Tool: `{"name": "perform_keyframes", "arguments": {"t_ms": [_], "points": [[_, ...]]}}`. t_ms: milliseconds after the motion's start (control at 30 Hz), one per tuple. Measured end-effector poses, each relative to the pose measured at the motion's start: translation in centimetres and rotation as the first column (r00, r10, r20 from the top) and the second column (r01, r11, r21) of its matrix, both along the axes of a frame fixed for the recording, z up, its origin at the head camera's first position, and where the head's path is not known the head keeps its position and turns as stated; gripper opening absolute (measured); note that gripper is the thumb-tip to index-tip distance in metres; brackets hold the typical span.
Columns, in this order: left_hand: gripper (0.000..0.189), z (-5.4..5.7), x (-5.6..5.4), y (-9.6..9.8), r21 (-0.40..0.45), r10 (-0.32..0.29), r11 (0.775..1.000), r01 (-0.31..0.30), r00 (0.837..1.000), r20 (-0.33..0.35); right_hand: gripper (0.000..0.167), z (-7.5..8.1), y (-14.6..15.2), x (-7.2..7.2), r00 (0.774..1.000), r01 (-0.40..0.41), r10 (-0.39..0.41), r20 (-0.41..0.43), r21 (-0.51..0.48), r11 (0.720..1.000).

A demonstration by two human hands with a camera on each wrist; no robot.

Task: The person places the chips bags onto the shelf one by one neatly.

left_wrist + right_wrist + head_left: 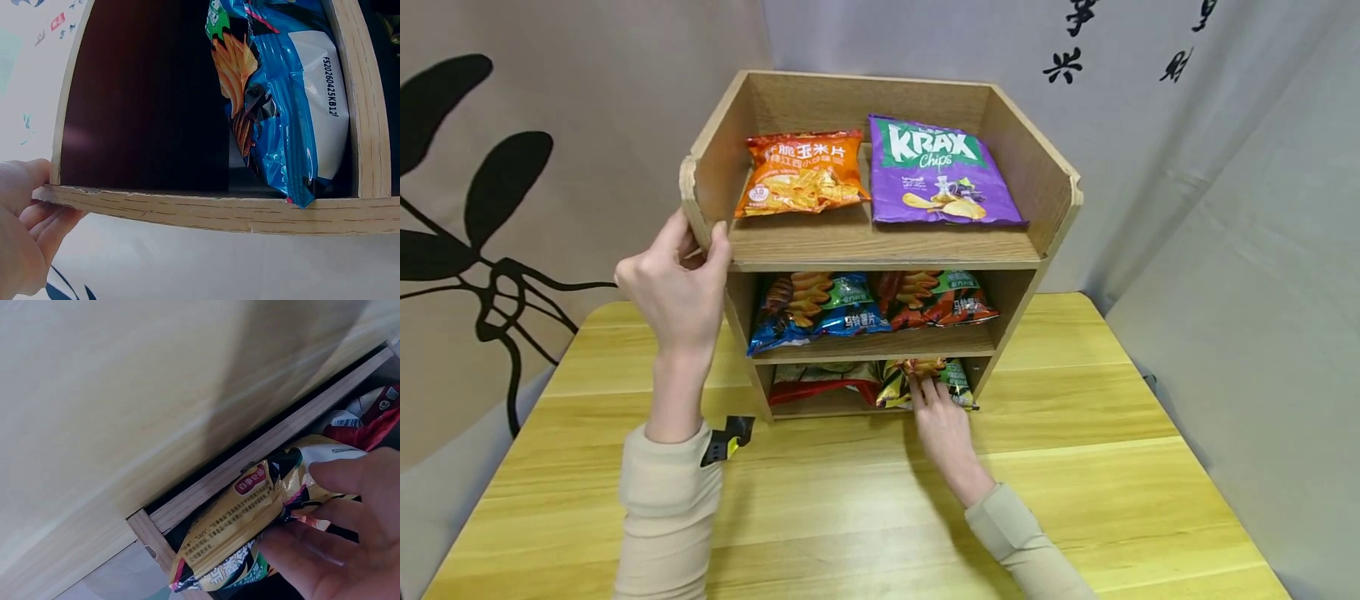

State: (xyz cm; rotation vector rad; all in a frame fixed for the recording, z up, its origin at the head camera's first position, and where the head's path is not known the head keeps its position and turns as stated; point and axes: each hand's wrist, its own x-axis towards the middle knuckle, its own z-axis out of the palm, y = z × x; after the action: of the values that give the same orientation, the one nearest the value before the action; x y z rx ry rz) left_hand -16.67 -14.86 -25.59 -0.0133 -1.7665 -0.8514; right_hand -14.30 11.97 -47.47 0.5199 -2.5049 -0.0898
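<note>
In the head view my left hand [673,283] grips the front edge of the left side panel [696,187] of a wooden three-tier shelf, thumb on one face and fingers on the other. The left wrist view shows this grip at a panel corner. My right hand [942,425] reaches into the bottom tier, fingers extended onto a yellow-and-black chip bag [892,390]. Up close, the right wrist view has the bag [231,512] lying along the tier's front strip, thumb and fingers spread against it. Left of that bag lies a red-edged bag [823,390].
On the top tier lie an orange corn-chip bag [805,179] and a purple chip bag [940,179]. The middle tier holds a blue chip bag [850,323] and a red-brown one [947,310]. The shelf stands on a yellow wooden table [850,517] before a printed cloth [880,37].
</note>
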Motion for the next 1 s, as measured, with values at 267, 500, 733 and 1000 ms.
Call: {"name": "perform_keyframes", "arguments": {"t_ms": [267, 500, 733, 1000], "points": [[0.024, -0.01, 0.01, -0.04, 0.003, 0.003, 1.0, -0.003, 1.0, 0.002, 0.054, -0.26, -0.03, -0.13, 1.0, -0.008, 0.008, -0.019, -0.016, 1.0], [0.023, 0.01, 0.05, 0.02, 0.002, 0.0, 1.0, 0.0, 1.0, 0.004, 0.056, -0.4, 0.01, -0.06, 1.0, 0.002, -0.002, 0.005, 0.004, 1.0], [0.023, 0.01, 0.02, 0.07, 0.003, -0.004, 1.0, 0.004, 1.0, 0.007, 0.053, -0.58, 0.05, -0.12, 1.0, -0.003, 0.003, -0.023, -0.004, 1.0], [0.024, -0.06, 0.07, 0.04, 0.013, -0.001, 1.0, 0.001, 1.0, 0.009, 0.053, -0.58, 0.33, 0.07, 1.0, -0.014, 0.014, -0.003, -0.006, 1.0]]}}
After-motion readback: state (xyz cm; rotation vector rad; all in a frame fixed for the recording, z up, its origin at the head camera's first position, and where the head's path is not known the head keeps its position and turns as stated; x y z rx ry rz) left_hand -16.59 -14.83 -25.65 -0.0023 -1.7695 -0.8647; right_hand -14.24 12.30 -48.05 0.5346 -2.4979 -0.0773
